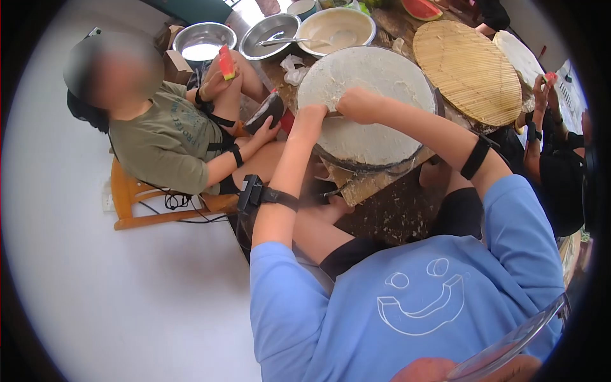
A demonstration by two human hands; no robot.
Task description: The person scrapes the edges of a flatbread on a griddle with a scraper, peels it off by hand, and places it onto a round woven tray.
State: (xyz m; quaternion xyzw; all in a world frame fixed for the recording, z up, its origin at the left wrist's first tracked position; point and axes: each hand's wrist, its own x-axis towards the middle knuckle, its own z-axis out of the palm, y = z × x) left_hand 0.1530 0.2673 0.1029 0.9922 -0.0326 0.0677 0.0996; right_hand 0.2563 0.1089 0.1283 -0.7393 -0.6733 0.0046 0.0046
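My left hand (310, 119) and right hand (358, 106) close on a thin, dark strip (333, 114). Beneath lies a round, flat board (379, 79), its pale surface roughly smeared.

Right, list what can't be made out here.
All in the head view:
Strip between the fists: its full shape, hidden by the left hand and right hand.
Black-clad person at far right: partly lost in the dark lens rim.
Melon: cut off by the top edge.
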